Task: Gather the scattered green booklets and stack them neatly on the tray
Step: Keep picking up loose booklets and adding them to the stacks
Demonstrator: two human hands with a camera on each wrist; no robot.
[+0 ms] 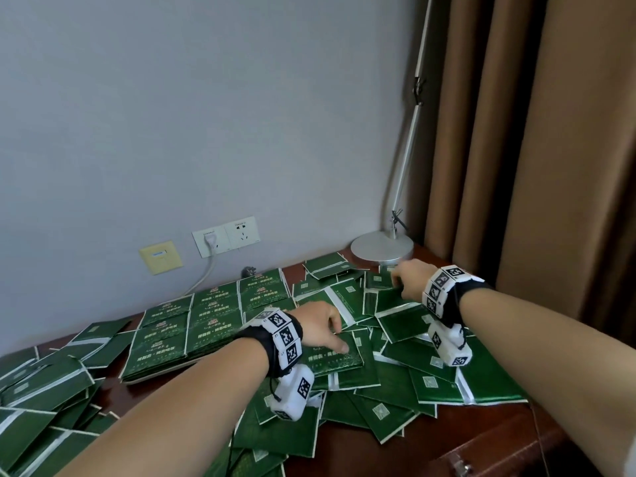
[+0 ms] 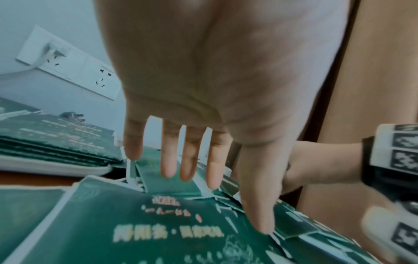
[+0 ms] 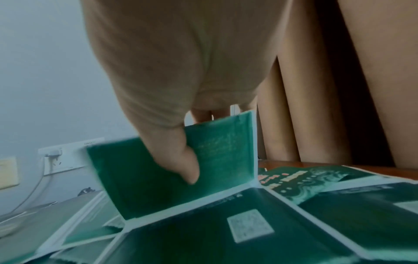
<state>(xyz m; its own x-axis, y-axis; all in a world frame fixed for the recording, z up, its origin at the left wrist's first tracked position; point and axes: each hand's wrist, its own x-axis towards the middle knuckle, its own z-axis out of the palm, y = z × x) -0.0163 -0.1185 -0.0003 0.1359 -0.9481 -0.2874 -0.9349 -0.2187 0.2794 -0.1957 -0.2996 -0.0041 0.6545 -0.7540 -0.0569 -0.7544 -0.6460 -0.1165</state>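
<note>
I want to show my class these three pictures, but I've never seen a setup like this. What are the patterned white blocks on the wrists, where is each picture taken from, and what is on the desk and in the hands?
No machine here: a person works with bare hands. The patterned blocks are wristbands carrying small cameras. The wide picture comes from a head camera; the other two look along each hand from the wrist.

Green booklets lie scattered over a wooden desk. Neat stacks already sit on a white tray to the left. A lamp base stands at the back.

The left hand is open, its thumb touching a small stack of booklets. The right hand has a grip on one booklet, thumb in front, fingers behind, tilting it up.
</note>
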